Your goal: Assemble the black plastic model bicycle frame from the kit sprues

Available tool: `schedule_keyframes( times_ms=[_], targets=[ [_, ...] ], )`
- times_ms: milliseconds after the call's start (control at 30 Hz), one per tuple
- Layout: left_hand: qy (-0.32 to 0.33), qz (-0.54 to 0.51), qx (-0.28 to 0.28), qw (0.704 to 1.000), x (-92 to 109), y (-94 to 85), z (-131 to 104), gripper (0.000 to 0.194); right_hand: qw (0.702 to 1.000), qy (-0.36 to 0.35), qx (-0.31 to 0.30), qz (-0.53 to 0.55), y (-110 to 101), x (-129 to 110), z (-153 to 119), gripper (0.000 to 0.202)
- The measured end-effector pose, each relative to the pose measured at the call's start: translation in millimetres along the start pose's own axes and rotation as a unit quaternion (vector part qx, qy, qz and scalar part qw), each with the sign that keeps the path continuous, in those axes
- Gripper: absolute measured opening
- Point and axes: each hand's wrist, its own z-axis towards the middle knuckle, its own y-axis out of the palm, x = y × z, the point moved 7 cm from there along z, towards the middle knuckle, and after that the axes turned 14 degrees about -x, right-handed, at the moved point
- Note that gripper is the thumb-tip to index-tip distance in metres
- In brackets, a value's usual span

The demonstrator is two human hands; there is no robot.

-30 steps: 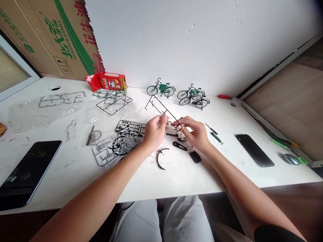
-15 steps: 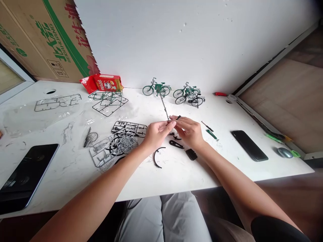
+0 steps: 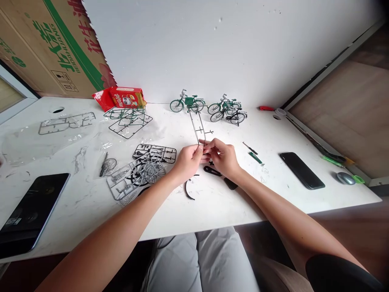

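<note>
Pinched in my left hand (image 3: 186,161) is the near end of a thin dark sprue frame (image 3: 200,130), which stands up above the table with short stubs on it. My right hand (image 3: 225,158) is at the same end, its fingers bent and closed around the sprue; the exact grip is partly hidden. Under my hands lie a curved black strip (image 3: 187,190), a black slotted part (image 3: 212,170) and a black block (image 3: 230,184). Left of them are a grey sprue (image 3: 113,183) with spoked wheels (image 3: 153,172) and a black sprue (image 3: 165,154).
Three model bicycles (image 3: 187,102) stand at the back. A red packet (image 3: 129,98) and green sprues (image 3: 127,117) lie back left, near clear plastic bags (image 3: 24,142). A tablet (image 3: 33,209) is at left. At right are a phone (image 3: 302,170), small tools (image 3: 255,158) and a mouse-like object (image 3: 345,178).
The sprue has turned from edge-on to show its open frame. My right hand has shifted, its fingers now bent more. The view has tilted slightly.
</note>
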Motion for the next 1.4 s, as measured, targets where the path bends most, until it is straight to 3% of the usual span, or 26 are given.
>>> schedule_keyframes(
  times_ms=[233, 500, 700, 767, 833, 1000, 1133, 1300, 1400],
  targets=[
    [0.001, -0.053, -0.023, 0.998, -1, 4.0, 1, 0.046, 0.994, 0.03, 0.029, 0.097, -7, 9, 5, 0.033],
    [0.002, -0.041, -0.03, 0.999, 4, 7.1, 2, 0.046, 0.978, 0.077, 0.035, 0.192, -7, 18, 8, 0.045],
    [0.039, 0.027, 0.009, 0.999, 14, 6.4, -4, 0.038, 0.978, 0.076, 0.04, 0.19, -7, 13, 9, 0.042],
    [0.051, 0.061, 0.025, 0.997, 16, 4.3, -5, 0.046, 0.98, 0.071, 0.046, 0.181, -9, 11, 9, 0.04],
    [0.053, 0.091, 0.044, 0.993, 16, 0.1, -5, 0.048, 0.981, 0.068, 0.025, 0.179, -7, 9, 10, 0.039],
    [0.048, 0.141, 0.055, 0.987, 18, -6.7, -6, 0.025, 0.978, 0.077, -0.028, 0.193, -3, 8, 9, 0.037],
    [0.053, 0.229, 0.077, 0.969, 29, -8.7, -9, 0.024, 0.986, 0.108, -0.011, 0.13, -13, 5, 4, 0.038],
    [0.066, 0.265, 0.097, 0.957, 35, -9.7, -12, 0.023, 0.997, 0.072, -0.03, -0.019, -19, -7, 3, 0.037],
    [0.072, 0.282, 0.102, 0.951, 36, -9.1, -14, 0.025, 0.993, 0.038, 0.007, -0.11, -22, -14, 0, 0.032]
  ],
)
